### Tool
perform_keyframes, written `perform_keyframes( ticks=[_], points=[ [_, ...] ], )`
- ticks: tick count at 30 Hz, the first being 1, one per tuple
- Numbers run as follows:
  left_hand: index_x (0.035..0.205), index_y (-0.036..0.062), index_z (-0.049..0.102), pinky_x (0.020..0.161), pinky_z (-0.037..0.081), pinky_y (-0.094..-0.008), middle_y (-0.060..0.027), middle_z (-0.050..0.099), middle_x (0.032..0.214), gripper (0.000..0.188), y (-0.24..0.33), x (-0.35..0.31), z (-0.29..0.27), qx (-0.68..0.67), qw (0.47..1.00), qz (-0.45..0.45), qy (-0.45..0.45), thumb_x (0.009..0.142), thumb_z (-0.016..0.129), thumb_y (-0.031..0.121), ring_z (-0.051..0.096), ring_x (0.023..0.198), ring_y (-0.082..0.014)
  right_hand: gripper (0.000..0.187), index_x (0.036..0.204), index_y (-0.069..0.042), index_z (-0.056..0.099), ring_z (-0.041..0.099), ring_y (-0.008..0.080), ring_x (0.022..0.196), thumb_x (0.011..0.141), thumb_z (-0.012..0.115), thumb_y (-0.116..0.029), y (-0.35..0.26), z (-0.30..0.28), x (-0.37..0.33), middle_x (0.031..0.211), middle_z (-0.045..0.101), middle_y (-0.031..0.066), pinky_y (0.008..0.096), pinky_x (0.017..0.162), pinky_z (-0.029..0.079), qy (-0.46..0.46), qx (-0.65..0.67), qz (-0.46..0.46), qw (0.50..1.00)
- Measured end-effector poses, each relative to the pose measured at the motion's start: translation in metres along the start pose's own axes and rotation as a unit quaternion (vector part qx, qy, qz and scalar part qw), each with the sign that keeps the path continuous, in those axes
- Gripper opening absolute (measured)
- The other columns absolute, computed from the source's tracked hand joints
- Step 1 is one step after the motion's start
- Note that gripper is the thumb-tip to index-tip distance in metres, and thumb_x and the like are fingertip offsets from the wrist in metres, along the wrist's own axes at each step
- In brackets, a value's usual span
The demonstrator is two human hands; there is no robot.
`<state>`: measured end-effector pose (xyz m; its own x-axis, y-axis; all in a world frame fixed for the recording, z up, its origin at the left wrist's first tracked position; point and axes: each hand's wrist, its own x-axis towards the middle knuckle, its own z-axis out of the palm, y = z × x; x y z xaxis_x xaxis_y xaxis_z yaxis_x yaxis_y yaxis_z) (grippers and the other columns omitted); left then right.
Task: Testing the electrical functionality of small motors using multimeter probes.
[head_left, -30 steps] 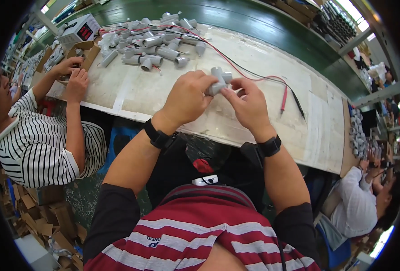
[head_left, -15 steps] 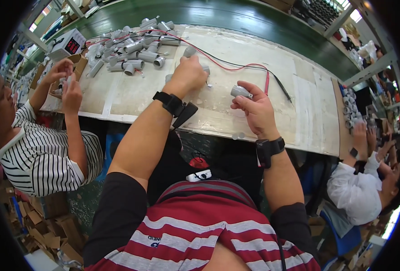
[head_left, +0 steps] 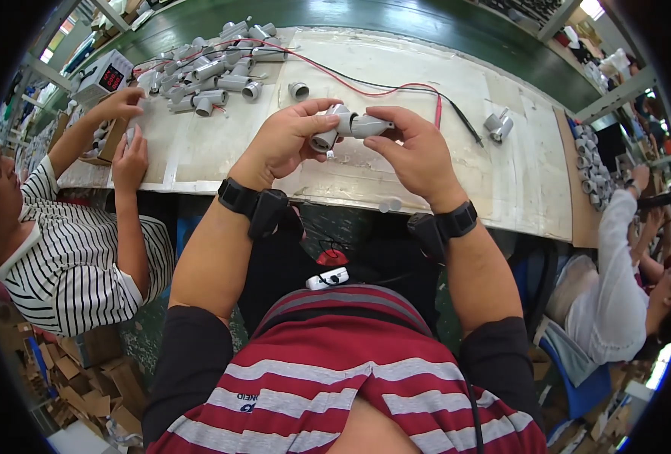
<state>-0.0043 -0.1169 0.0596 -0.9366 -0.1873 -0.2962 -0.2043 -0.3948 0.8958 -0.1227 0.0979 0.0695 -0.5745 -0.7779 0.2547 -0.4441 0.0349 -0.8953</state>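
Our left hand: pinching grey tee-shaped fitting. Right hand: pinching rounded fitting against it, over table, toward near edge. Joint completeness: we cannot tell. Remaining, seemingly: fitting heap, far edge.

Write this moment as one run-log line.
Left hand: holds grey tube fitting | Right hand: holds rounded grey piece at the fitting's end | Table: heaped grey parts, red probe, black probe
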Motion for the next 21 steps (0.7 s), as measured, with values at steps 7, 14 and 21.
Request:
perform_keyframes(
  ticks=[7, 14, 21],
  points=[
    [0.139, 0.0041, 0.061, 0.052, 0.048, -0.0247, -0.0086, 0.072, 0.096, 0.042, 0.001, -0.017, 0.004, 0.021, 1.0, 0.0, -0.009, 0.1, 0.067, 0.02, 0.065, 0.07, -0.0122, 0.04, 0.13, -0.002, 0.068, 0.068, 0.012, 0.095, 0.09, 0.076, -0.003, -0.012, 0.006, -0.009, 0.112, 0.072, 0.0051, 0.0267, 0.086, 0.056, -0.02, -0.048, -0.054, 0.997],
    [0.133, 0.0021, 0.063, 0.044, 0.043, -0.0244, -0.0104, 0.071, 0.089, 0.04, -0.017, -0.025, 0.009, 0.016, 0.999, -0.023, 0.023, 0.099, 0.069, 0.022, 0.062, 0.062, -0.011, 0.039, 0.13, 0.002, 0.066, 0.068, 0.0113, 0.094, 0.092, 0.075, -0.001, 0.0, 0.013, -0.019, 0.107, 0.073, 0.0073, 0.0255, 0.084, 0.056, -0.039, 0.058, 0.055, 0.996],
    [0.129, 0.0021, 0.063, 0.042, 0.042, -0.0221, -0.0087, 0.07, 0.086, 0.038, -0.02, -0.039, 0.011, -0.012, 0.998, -0.033, 0.043, 0.099, 0.069, 0.023, 0.059, 0.056, -0.0091, 0.038, 0.13, 0.006, 0.065, 0.068, 0.0108, 0.089, 0.094, 0.073, -0.002, -0.003, 0.027, -0.026, 0.1, 0.074, 0.0078, 0.0247, 0.081, 0.056, -0.026, 0.074, 0.081, 0.994]
  ],
)
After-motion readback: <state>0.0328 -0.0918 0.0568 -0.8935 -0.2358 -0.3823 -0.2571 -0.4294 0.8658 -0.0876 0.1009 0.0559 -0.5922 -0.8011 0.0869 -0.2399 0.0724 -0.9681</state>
